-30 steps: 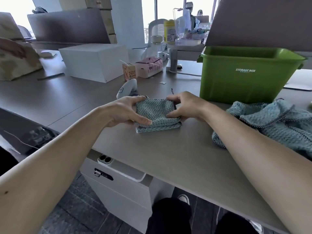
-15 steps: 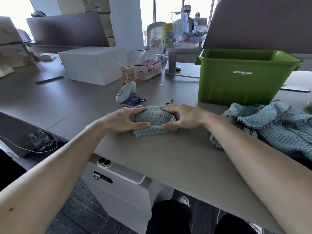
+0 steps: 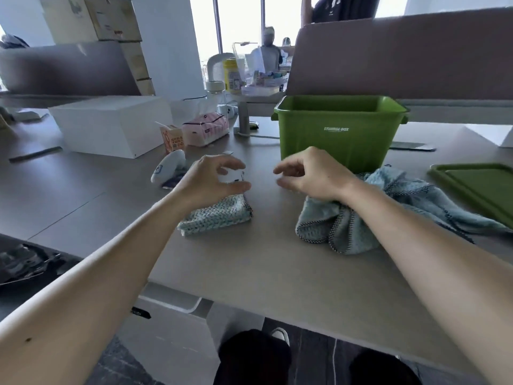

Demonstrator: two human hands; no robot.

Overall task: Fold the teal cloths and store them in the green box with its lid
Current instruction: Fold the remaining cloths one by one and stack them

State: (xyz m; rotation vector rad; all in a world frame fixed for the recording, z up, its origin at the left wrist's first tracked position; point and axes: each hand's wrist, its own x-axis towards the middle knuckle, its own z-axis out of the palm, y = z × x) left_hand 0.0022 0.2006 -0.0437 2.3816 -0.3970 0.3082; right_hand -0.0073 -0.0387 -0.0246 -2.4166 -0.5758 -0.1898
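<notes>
A folded teal cloth (image 3: 219, 216) lies on the grey desk (image 3: 249, 268), partly under my left hand (image 3: 211, 182). That hand hovers just above it with loosely curled fingers and holds nothing. My right hand (image 3: 313, 173) hangs in the air to the right, fingers also relaxed and empty. A heap of unfolded teal cloths (image 3: 361, 215) lies under my right wrist and stretches to the right. The green box (image 3: 338, 132) stands open behind my hands. Its green lid (image 3: 480, 187) lies flat at the right edge.
A white box (image 3: 111, 125), a small orange carton (image 3: 172, 139), a pink tissue pack (image 3: 206, 129) and a white handheld device (image 3: 168, 169) sit at the left back. A grey post (image 3: 243, 120) stands left of the green box. A drawer unit (image 3: 172, 329) sits under the desk.
Both hands have lifted off the folded cloth and moved apart. The cloth now lies released on the desk. The view has shifted, bringing the lid into sight.
</notes>
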